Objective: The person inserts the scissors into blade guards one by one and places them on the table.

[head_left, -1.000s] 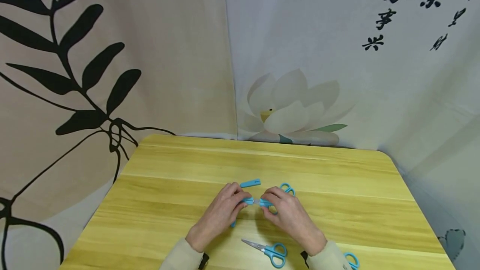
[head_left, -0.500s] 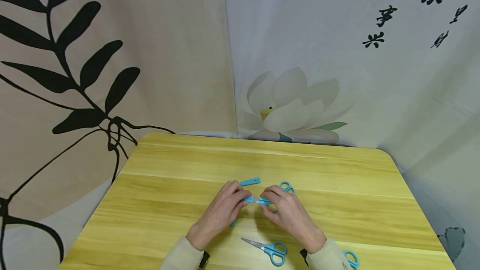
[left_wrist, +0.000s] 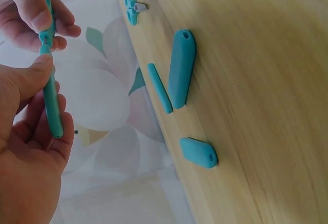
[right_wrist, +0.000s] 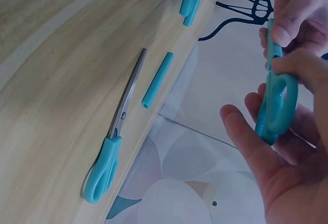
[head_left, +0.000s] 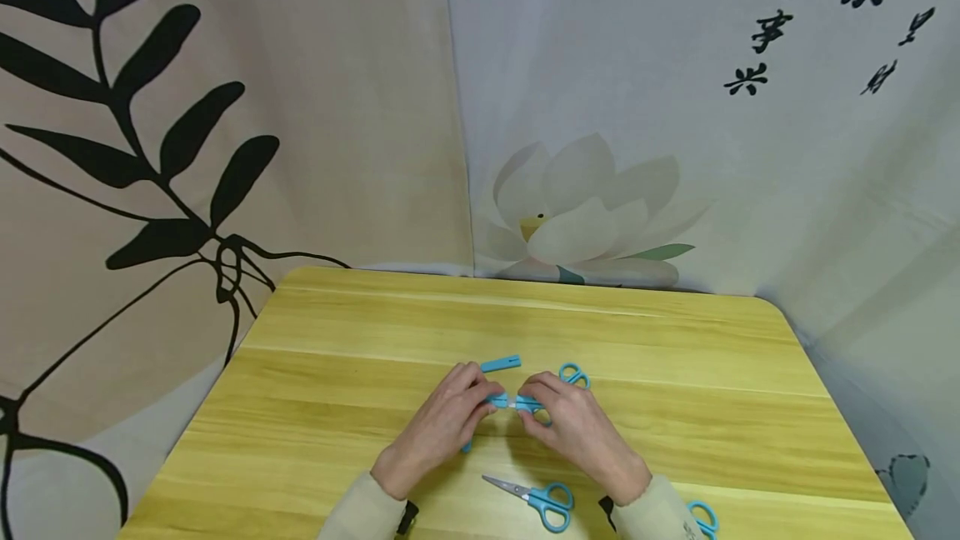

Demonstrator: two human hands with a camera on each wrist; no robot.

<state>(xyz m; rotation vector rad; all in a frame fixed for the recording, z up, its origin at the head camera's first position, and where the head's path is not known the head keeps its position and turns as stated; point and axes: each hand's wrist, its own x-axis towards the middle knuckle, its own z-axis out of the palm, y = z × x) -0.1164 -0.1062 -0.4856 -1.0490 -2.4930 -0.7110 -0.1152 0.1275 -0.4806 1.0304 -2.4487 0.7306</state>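
In the head view, my left hand (head_left: 438, 419) pinches a blue scissor blade cover (head_left: 497, 400), seen as a long teal sleeve (left_wrist: 53, 103) in the left wrist view. Opposite it, my right hand (head_left: 577, 432) grips scissors (head_left: 528, 403) by their teal handle (right_wrist: 279, 103). The blades point left into the mouth of the cover, and a short bit of metal shows between handle and cover. Both hands are raised above the wooden table (head_left: 360, 332).
Another pair of scissors (head_left: 551, 507) lies uncovered between the forearms. More scissors lie beyond the right hand (head_left: 573, 374) and beside the right sleeve (head_left: 703, 517). A loose cover (head_left: 501, 363) lies behind the left hand; another cover (head_left: 467, 447) shows partly below it.
My right hand has shifted slightly left with the scissors, so the gap between handle and cover has narrowed. The left hand has stayed nearly still.
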